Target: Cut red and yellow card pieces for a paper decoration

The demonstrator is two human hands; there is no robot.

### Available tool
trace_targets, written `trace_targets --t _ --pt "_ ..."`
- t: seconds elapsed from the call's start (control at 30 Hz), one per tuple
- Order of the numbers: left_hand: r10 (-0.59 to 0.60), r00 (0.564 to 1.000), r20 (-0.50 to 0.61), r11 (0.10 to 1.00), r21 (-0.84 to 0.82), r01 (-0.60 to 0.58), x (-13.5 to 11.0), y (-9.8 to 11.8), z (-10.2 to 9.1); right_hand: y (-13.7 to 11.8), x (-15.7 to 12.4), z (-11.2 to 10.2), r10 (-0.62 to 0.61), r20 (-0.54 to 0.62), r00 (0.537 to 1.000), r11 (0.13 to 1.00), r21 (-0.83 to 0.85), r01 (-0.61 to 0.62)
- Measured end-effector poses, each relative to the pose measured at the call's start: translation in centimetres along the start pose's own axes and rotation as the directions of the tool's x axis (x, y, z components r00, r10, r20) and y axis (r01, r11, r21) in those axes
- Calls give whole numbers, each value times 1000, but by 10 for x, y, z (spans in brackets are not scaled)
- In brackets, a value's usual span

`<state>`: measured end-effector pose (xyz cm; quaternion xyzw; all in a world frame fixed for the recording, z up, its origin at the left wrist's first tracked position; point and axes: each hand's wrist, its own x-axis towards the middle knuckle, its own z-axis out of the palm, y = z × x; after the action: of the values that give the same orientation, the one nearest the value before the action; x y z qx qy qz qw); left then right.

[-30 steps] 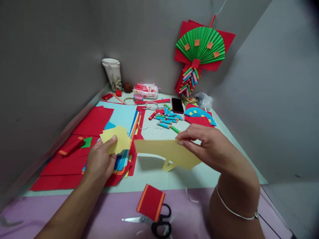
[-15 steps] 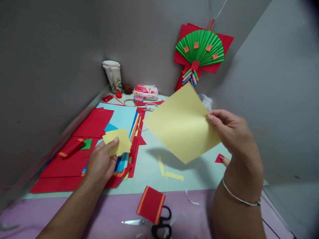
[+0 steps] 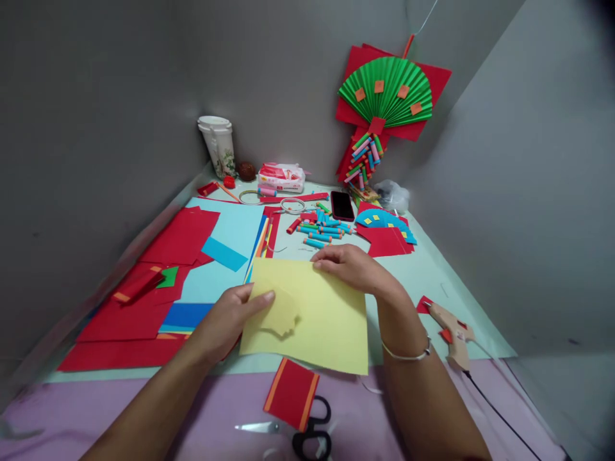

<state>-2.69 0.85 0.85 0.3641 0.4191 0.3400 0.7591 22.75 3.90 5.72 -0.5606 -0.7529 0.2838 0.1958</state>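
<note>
A large yellow paper sheet point(image 3: 331, 320) is held between my two hands, above the front of the table. With thumb on top, my left hand point(image 3: 235, 320) pinches small yellow paper pieces point(image 3: 283, 310) against the sheet's left side. My right hand point(image 3: 350, 266) grips the sheet's far edge between thumb and fingers. Just in front of the sheet lies a red card with orange edges point(image 3: 291, 394), partly over black-handled scissors point(image 3: 307, 429).
Red and blue paper sheets point(image 3: 120, 314) cover the left side. Small coloured paper rolls point(image 3: 324, 234), a phone point(image 3: 342, 205) and a blue paper fan point(image 3: 384, 219) lie farther back. A glue gun point(image 3: 454, 333) with a cord rests right. A green paper fan point(image 3: 387, 89) hangs behind.
My right hand has brought the yellow sheet down and left, nearer to me. My left hand has moved right with the small yellow pieces, which now lie on the sheet.
</note>
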Motion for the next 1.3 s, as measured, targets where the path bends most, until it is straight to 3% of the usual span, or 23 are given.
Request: trace_targets --t 0.07,0.13,0.17,0.23,0.3,0.37,0.43,0.53,0.73,1.0,1.2,1.3 --pt "65 987 -148 998 -15 -68 4 4 -5 -1 -3 -3 22 -195 981 998 -60 -35" --pt "185 933 -310 978 -34 -205 8 11 -13 1 -10 -10 30 -372 928 989 -123 -81" --pt "229 900 -371 963 -48 -265 10 15 -17 1 -14 -12 36 -392 919 984 -145 -100" --pt "273 855 -442 940 -66 -335 13 20 -26 2 -23 -13 85 -247 965 975 -179 -131" --pt "276 844 -460 935 -74 -346 16 22 -32 0 -30 -5 170 43 985 956 -249 -154" --pt "266 848 -458 939 -76 -335 18 20 -35 -3 -35 10 253 283 925 929 -339 -151" --pt "256 854 -453 943 -77 -324 20 18 -36 -8 -40 25 305 376 875 898 -420 -132" --pt "253 854 -455 945 -74 -319 22 16 -35 -18 -46 40 337 378 863 862 -493 -120" --pt "253 852 -458 948 -59 -314 22 17 -36 -28 -55 44 322 379 868 861 -497 -103" --pt "253 860 -442 950 -55 -308 20 17 -35 -19 -63 59 265 310 913 874 -477 -91" --pt "249 866 -434 952 -55 -301 21 17 -35 -16 -71 56 262 255 931 891 -435 -132" --pt "246 865 -438 953 -53 -298 20 18 -34 -27 -74 55 325 268 907 840 -522 -147"
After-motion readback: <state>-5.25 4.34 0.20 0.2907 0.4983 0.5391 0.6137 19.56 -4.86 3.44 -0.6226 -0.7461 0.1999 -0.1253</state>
